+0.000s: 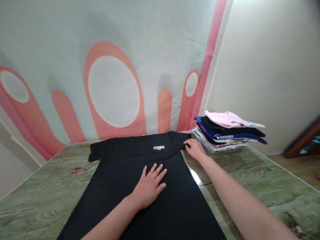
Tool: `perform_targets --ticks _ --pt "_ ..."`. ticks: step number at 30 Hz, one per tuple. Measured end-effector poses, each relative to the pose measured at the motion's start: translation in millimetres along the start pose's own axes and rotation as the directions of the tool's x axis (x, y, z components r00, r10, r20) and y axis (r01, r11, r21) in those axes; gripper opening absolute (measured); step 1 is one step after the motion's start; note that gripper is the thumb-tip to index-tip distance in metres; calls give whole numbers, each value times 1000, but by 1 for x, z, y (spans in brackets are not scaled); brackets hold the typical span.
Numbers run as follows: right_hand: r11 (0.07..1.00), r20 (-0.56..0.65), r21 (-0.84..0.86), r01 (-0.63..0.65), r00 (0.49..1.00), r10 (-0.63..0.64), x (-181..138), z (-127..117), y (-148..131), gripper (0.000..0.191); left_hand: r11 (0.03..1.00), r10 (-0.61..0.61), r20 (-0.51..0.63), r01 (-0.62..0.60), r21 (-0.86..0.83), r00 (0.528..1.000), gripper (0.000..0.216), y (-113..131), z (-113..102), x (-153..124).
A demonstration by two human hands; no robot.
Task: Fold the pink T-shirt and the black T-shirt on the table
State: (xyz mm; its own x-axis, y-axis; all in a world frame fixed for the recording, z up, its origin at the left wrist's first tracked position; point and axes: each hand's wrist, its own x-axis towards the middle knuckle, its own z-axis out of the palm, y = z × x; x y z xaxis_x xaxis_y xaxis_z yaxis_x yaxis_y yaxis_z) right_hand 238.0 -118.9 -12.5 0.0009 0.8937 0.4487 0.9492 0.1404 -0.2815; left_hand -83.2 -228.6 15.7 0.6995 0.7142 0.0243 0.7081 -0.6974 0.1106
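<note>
A black T-shirt (pixel 120 186) with white "CHINA" lettering on its chest lies spread out, its collar end toward the wall and its lower part running out of view below. My left hand (pixel 150 186) rests flat on the middle of the shirt with its fingers spread. Over at the right sleeve, my right hand (pixel 195 148) has its thumb and fingers closed on the sleeve's edge. The left sleeve lies out to the side, slightly bunched at its end.
The shirt lies on a wood-patterned table (pixel 72 180). At its back right stands a stack of folded shirts (pixel 227 131), pink on top, close to my right hand. Behind the table hangs a printed backdrop (pixel 155 50); a plain wall (pixel 262 66) rises at right.
</note>
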Motion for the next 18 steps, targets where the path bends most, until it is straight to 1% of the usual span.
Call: perform_targets --ticks 1,3,5,7,9,10,12,13,15,17,18 --pt "1000 29 8 -1 1000 1 -1 2 0 25 1000 2 2 -2 1 1000 53 0 0 0" --pt "998 45 4 -65 997 65 -3 6 3 24 1000 9 5 -9 -1 1000 53 1 0 0" --pt "990 17 1 -138 990 138 -4 8 9 26 1000 19 12 -19 -11 1000 54 2 -1 0" --pt "986 -8 -1 -169 986 169 -4 7 15 30 999 24 17 -23 -24 1000 53 3 -1 -1" --pt "988 -46 6 -157 987 157 -2 5 18 33 999 25 20 -25 -31 999 53 3 -1 -1" --pt "991 -73 18 -130 989 131 -1 4 17 35 999 24 18 -24 -31 1000 53 3 -1 -1" --pt "998 -125 49 -44 991 49 0 3 12 37 999 22 14 -22 -29 1000 53 3 0 -1" --pt "998 -127 61 -1 992 9 0 4 9 37 999 22 13 -22 -27 1000 54 3 1 -1" --pt "997 -74 65 34 997 -29 -1 6 3 34 1000 21 14 -20 -23 1000 54 3 1 -1" --pt "999 -14 46 1 1000 0 -3 7 1 30 1000 20 17 -20 -19 1000 54 3 2 -1" --pt "999 -5 33 -30 1000 31 -4 7 1 28 1000 20 17 -20 -17 1000 54 3 2 0"
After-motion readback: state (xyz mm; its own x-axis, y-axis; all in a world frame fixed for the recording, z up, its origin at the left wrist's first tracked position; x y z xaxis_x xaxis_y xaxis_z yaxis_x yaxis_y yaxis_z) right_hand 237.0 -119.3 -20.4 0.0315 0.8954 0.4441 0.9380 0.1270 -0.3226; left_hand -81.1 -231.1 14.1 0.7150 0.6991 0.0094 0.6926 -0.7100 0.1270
